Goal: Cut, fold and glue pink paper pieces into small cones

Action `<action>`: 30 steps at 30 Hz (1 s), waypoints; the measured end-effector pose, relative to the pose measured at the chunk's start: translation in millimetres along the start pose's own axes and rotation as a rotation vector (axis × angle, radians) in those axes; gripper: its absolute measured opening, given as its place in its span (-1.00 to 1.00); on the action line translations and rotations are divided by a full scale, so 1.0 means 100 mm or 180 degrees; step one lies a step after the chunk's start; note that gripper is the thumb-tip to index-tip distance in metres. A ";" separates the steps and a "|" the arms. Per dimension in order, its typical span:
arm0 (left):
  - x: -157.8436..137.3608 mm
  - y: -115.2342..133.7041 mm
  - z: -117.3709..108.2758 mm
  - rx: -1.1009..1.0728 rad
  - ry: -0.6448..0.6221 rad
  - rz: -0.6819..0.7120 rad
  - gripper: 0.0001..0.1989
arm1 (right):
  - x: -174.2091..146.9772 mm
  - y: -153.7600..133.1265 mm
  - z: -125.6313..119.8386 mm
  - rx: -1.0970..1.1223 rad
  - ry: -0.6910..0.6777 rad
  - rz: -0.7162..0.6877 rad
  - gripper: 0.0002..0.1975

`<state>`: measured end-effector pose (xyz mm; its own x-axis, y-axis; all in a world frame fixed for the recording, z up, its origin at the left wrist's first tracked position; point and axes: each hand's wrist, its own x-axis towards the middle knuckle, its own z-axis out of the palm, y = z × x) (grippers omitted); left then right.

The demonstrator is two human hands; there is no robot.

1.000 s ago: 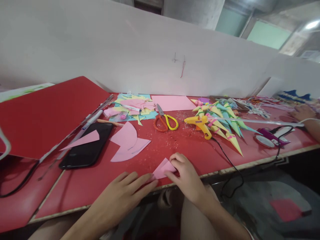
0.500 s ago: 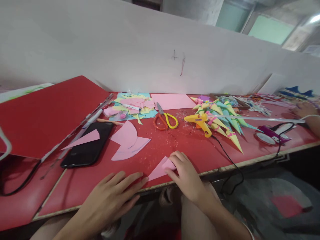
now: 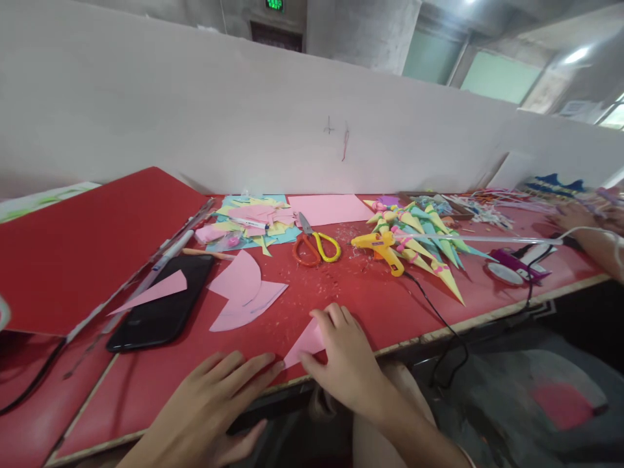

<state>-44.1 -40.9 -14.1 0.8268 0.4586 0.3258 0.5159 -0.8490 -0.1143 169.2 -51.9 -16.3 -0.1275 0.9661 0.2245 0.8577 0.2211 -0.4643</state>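
A piece of pink paper (image 3: pixel 299 348), tapering to a point on the left, lies at the table's front edge. My right hand (image 3: pixel 344 357) is closed over its wide end, thumb in front and fingers on top, so that part is hidden. My left hand (image 3: pixel 221 390) is open, its fingers stretched out and the index fingertip touching the paper's narrow point. Beyond my hands lie pink curved paper pieces (image 3: pixel 238 279), scissors (image 3: pixel 316 244) with one red and one yellow handle, and a yellow glue gun (image 3: pixel 380 250).
Paper cones (image 3: pixel 446 276) in yellow, green and blue are heaped behind the glue gun. A black phone (image 3: pixel 170 318) with a pink strip on it lies left. Paper scraps (image 3: pixel 258 221), a pink sheet (image 3: pixel 331 208) and a purple tape roll (image 3: pixel 517 265) lie about. Another person's hand (image 3: pixel 578 221) is far right.
My right hand has rolled slightly forward over the pink paper, covering more of its wide end. My left thumb has dropped lower, away from the fingers. The camera has tilted up a little.
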 end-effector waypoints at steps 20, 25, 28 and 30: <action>0.07 -0.02 0.00 -0.0259 -0.0086 -0.0143 -0.56 | 0.00 0.35 -0.14 -0.0019 0.0053 0.0061 -0.63; 0.06 -0.03 0.00 -0.0196 -0.0150 -0.0160 -0.57 | -0.03 0.43 -0.18 -0.0021 0.0021 0.0018 -0.67; 0.07 -0.02 0.01 -0.0204 -0.0106 -0.0166 -0.61 | -0.02 0.41 -0.19 -0.0008 -0.0002 -0.0023 -0.69; 0.10 -0.02 0.02 -0.0269 -0.0039 -0.0177 -0.69 | -0.02 0.39 -0.19 0.0021 -0.0045 -0.0036 -0.69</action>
<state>-36.4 -34.7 -12.1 0.8005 0.5083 0.3177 0.5406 -0.8411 -0.0165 212.8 -47.4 -18.5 -0.1441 0.9653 0.2176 0.8528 0.2327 -0.4675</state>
